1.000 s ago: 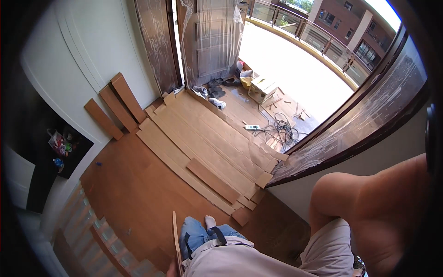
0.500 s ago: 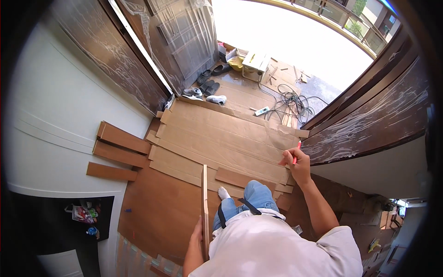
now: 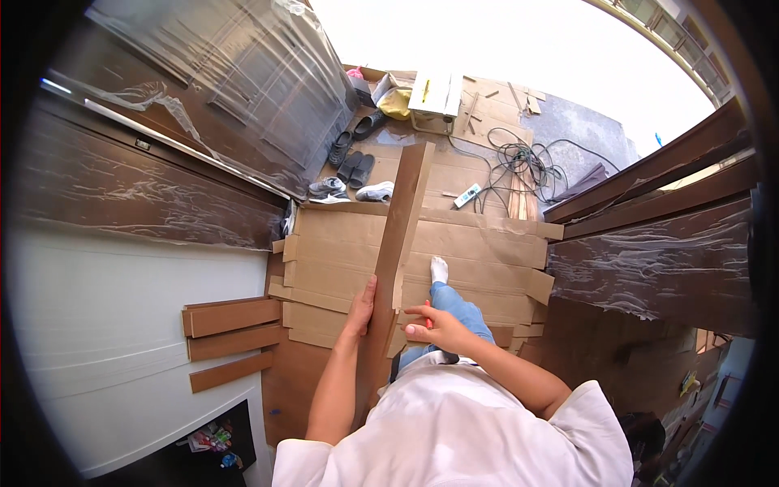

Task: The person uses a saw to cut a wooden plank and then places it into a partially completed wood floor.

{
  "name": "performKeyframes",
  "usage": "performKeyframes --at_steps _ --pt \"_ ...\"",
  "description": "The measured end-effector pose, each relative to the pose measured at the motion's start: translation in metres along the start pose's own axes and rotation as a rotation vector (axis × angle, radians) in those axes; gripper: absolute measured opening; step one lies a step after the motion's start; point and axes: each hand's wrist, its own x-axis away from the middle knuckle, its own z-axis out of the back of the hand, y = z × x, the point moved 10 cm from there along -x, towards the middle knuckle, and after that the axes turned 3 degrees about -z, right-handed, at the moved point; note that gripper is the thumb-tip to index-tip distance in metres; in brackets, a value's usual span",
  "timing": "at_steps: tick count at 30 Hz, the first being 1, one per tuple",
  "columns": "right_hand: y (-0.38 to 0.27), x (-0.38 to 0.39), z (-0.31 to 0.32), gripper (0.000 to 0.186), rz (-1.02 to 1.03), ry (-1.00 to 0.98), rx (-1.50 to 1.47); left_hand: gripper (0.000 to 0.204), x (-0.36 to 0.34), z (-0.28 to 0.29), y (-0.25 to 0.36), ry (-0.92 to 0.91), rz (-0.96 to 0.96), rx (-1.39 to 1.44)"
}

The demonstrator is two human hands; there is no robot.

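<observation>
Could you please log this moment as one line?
left hand: holds brown plank | right hand: holds slim red tool | cardboard: on floor

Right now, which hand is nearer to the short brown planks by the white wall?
Left: the left hand holds the long brown board, right of the short planks. The right hand, with the red pen, is farther right, past the board.

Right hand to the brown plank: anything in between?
Nothing visible blocks the right hand. It holds a red pen-like tool, fingers extended toward the right edge of the plank; contact is unclear. The left hand is at the opposite edge, not in between.
</observation>
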Motion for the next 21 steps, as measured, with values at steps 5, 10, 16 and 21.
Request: performKeyframes --at_steps 5,10,16,21 --pt "-0.123 -0.054 0.042 0.055 -0.086 0.108 0.288 0.082 -0.065 -0.037 0.143 -0.038 -0.2 -0.128" --pt "-0.15 -0.122 0.102 0.046 -0.072 0.35 0.185 0.079 -0.135 -0.056 0.257 -0.018 -0.402 -0.43" --pt "-0.191 -0.201 0.164 0.039 0.114 0.548 -0.123 0.076 -0.208 -0.069 0.363 0.045 -0.452 -0.613" --pt "-0.207 -0.21 0.209 0.031 0.179 0.799 -0.331 0.067 -0.259 -0.138 0.419 -0.161 -0.582 -0.802"
